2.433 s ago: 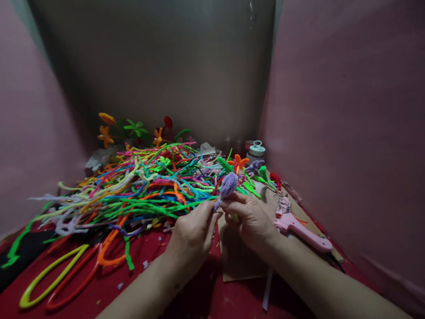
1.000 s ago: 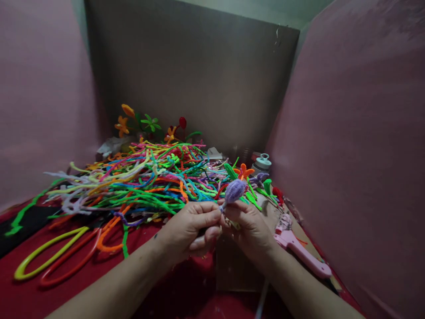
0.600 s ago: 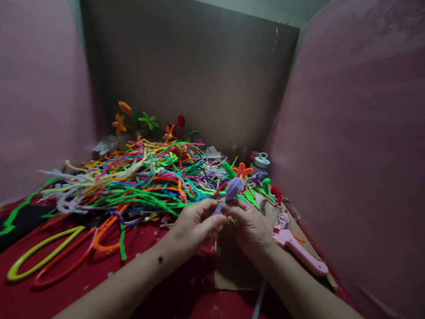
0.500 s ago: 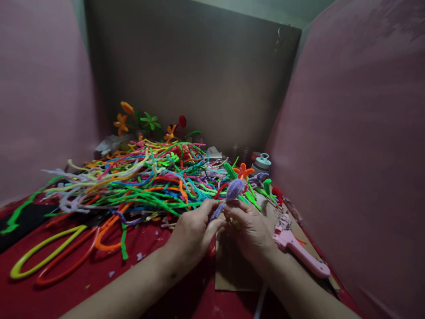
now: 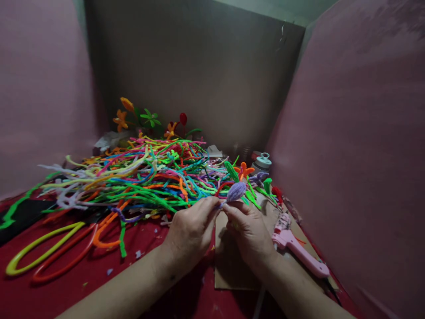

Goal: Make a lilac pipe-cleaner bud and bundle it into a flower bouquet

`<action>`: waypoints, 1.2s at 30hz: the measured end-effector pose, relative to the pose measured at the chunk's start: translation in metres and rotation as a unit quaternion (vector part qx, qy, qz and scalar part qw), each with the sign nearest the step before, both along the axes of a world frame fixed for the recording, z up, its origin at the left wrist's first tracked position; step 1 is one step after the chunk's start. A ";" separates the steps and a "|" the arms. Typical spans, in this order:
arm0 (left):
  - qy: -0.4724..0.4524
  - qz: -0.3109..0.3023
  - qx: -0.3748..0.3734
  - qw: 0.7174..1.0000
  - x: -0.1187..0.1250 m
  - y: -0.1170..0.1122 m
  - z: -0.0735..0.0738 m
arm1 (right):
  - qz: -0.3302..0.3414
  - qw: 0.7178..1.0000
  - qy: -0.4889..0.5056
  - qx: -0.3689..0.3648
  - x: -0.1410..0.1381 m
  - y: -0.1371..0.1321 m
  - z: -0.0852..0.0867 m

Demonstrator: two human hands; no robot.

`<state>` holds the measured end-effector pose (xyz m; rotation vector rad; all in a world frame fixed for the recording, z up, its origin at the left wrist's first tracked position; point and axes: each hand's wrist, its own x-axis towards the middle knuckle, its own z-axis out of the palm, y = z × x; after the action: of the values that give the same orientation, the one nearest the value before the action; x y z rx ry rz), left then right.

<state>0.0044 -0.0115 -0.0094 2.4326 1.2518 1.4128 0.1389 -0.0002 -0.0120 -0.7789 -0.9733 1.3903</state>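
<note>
A purple pipe cleaner bud [image 5: 236,192] points up and to the right between my two hands. My left hand [image 5: 194,228] is closed, its thumb and fingertips pinching the lower purple end of the bud. My right hand [image 5: 247,230] pinches the base of the same bud just beside, with its other fingers curled under. The fingertips of both hands nearly meet, and they hide the lower part of the piece. Beneath my right hand lies a flat piece of cardboard [image 5: 229,270].
A large heap of coloured pipe cleaners [image 5: 142,177] spreads to the left and back. Scissors with yellow and red handles [image 5: 63,252] lie at the left. At right rests a pink glue gun [image 5: 299,252]. Behind are finished flowers [image 5: 151,118] and a bottle [image 5: 262,163]. Walls stand around.
The bud has tipped further to the right. My left hand has turned and closed over the purple end, which showed more before. My right hand stays at the base.
</note>
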 end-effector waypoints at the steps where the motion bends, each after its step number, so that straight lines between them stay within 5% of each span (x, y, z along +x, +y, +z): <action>1: -0.017 -0.007 0.001 1.000 0.000 0.001 0.000 | -0.006 1.000 -0.008 0.005 0.000 0.000 0.000; 5: -0.064 -0.024 -0.029 0.997 -0.001 0.002 0.001 | 0.007 1.000 -0.018 0.012 -0.001 -0.001 -0.001; 8: -0.140 -0.044 -0.130 0.981 0.000 -0.001 0.011 | 0.034 0.999 0.004 0.007 0.000 0.000 -0.001; 13: -0.310 -0.095 -0.373 0.869 0.002 -0.003 0.031 | 0.083 0.996 0.023 0.003 0.003 0.002 0.002; 16: -0.377 -0.135 -0.458 0.794 0.000 0.000 0.033 | 0.111 0.993 0.030 0.000 0.005 0.004 0.002; 28: -0.457 -0.316 -0.538 0.634 -0.005 0.004 0.019 | 0.124 0.986 0.099 -0.054 0.002 0.004 0.005; 31: -0.418 -0.281 -0.538 0.676 -0.003 0.002 0.022 | 0.113 0.985 0.115 -0.055 0.002 0.004 0.002; 33: -0.356 -0.209 -0.488 0.770 0.000 0.001 0.023 | 0.096 0.987 0.115 -0.059 0.001 0.005 0.000; 36: -0.214 -0.101 -0.303 0.923 0.002 -0.001 0.016 | 0.081 0.989 0.111 -0.061 0.001 0.005 -0.001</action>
<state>0.0063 -0.0123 0.0066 1.6750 1.0803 1.1777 0.1395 0.0053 -0.0128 -0.6291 -0.7975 1.6520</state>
